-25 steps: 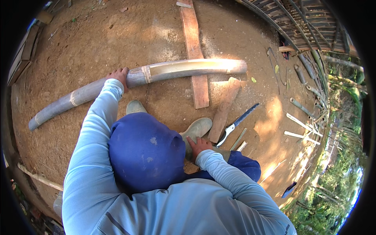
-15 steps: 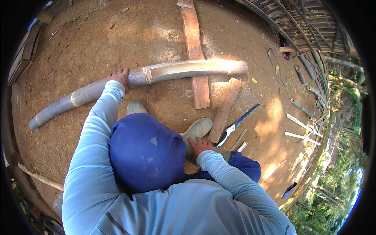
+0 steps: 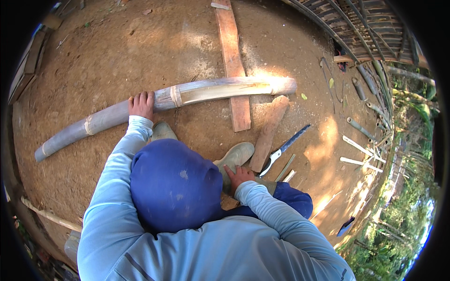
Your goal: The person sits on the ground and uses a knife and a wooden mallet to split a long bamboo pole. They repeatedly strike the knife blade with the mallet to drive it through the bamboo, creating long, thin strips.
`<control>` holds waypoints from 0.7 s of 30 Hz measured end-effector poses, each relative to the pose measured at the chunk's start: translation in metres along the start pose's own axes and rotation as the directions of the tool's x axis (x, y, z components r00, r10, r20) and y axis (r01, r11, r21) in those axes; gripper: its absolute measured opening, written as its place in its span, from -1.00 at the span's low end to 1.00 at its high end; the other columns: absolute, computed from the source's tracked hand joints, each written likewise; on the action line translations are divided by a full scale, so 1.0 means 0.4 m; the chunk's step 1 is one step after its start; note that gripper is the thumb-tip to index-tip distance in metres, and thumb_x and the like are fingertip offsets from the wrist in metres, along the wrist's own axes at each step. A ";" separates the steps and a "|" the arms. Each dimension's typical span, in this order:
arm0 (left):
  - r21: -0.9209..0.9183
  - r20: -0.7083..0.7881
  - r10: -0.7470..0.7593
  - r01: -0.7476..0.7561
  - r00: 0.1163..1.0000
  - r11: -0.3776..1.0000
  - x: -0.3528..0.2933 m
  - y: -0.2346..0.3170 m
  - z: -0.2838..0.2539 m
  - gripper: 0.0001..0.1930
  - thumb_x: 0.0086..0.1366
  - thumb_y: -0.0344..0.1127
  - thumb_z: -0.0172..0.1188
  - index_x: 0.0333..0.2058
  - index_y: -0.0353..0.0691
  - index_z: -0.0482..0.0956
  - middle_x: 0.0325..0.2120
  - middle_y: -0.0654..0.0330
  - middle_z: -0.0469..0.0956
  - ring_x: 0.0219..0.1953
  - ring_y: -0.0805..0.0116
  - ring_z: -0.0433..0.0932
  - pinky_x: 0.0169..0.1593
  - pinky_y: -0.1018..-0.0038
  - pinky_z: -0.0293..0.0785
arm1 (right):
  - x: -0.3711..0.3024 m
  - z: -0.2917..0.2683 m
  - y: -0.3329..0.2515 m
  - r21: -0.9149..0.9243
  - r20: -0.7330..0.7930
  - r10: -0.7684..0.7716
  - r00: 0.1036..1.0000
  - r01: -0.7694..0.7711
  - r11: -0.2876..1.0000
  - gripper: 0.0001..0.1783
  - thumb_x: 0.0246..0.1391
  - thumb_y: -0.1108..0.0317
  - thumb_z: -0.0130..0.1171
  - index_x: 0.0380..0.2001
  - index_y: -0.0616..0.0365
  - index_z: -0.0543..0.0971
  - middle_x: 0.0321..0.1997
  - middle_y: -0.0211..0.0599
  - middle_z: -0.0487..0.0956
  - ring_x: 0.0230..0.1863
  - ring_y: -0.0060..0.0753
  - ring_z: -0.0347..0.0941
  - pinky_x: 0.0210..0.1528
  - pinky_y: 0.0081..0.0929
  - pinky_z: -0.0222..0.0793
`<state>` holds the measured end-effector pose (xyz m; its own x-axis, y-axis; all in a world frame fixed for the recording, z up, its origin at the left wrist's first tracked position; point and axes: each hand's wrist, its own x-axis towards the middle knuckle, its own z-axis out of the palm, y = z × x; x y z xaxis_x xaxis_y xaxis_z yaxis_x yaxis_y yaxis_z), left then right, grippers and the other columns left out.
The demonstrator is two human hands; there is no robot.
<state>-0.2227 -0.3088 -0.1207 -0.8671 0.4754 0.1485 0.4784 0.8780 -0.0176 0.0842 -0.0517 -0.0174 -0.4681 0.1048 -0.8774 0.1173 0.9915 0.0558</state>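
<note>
My left hand [image 3: 141,105] is closed over a thick, greyish bamboo pole [image 3: 110,118] lying crosswise in front of me. The pole has pale rings at its nodes, and its right half shows a long, light cut face [image 3: 220,90]. That half rests across a reddish wooden plank [image 3: 240,114] on the ground. Lower down, my right hand [image 3: 241,177] is closed on the upper part of my right boot [image 3: 238,153], with some fingers out of sight. A pruning saw [image 3: 281,150] with a dark blade and a white handle lies to the right of that hand.
Between the boot and the saw is a shorter wooden board [image 3: 269,133]. Thin bamboo strips [image 3: 287,168] lie beside the saw. Farther right are cut bamboo pieces [image 3: 361,122] and pale sticks [image 3: 361,147]. A slatted bamboo structure [image 3: 375,28] stands at the upper right.
The bamboo pole has shifted slightly toward me and appears to have rolled a little. My left hand has turned with it, showing more of its back. My right hand stays in place.
</note>
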 end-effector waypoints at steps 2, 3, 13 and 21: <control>-0.001 0.025 0.006 -0.006 1.000 1.000 0.001 -0.001 0.009 -0.38 -0.08 -0.33 0.27 0.05 -0.06 0.33 -0.02 0.16 0.41 0.05 0.17 0.37 0.15 0.13 0.18 | 0.003 0.002 0.002 -0.001 -0.002 0.000 1.000 0.000 1.000 0.02 -0.14 -0.07 0.24 0.35 -0.35 -0.07 0.31 -0.03 0.15 0.31 -0.06 0.11 0.20 -0.08 0.08; 0.000 0.037 0.006 -0.006 0.999 1.000 0.001 -0.001 0.008 -0.30 -0.13 -0.32 0.33 0.08 -0.07 0.32 0.01 0.15 0.40 0.07 0.15 0.35 0.16 0.13 0.17 | 0.006 0.003 0.003 0.004 -0.007 -0.002 1.000 0.002 1.000 0.02 -0.14 -0.07 0.24 0.35 -0.35 -0.07 0.31 -0.03 0.15 0.31 -0.06 0.11 0.20 -0.08 0.08; 0.041 -0.106 0.004 0.001 0.994 0.999 -0.036 0.007 0.044 -0.57 0.13 -0.31 0.00 0.03 -0.01 0.38 -0.04 0.17 0.44 0.05 0.19 0.37 0.15 0.06 0.12 | -0.001 -0.027 -0.007 0.002 0.011 -0.005 1.000 0.005 1.000 0.05 -0.17 -0.05 0.27 0.35 -0.36 -0.08 0.28 -0.01 0.17 0.25 0.02 0.19 0.21 -0.07 0.08; 0.027 -0.120 -0.006 0.009 0.993 1.000 -0.047 0.007 0.059 -0.55 0.15 -0.30 0.00 0.07 0.00 0.35 0.01 0.17 0.40 0.09 0.17 0.33 0.17 0.04 0.08 | 0.001 -0.039 -0.009 0.008 0.054 0.002 0.999 -0.003 1.000 0.04 -0.15 0.07 0.29 0.35 -0.40 -0.08 0.27 -0.06 0.17 0.25 -0.03 0.19 0.19 -0.03 0.09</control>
<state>-0.2083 -0.3140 -0.1470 -0.8471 0.4603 0.2658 0.4665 0.8835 -0.0434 0.0699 -0.0539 -0.0103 -0.4194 0.1028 -0.9019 0.1259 0.9906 0.0544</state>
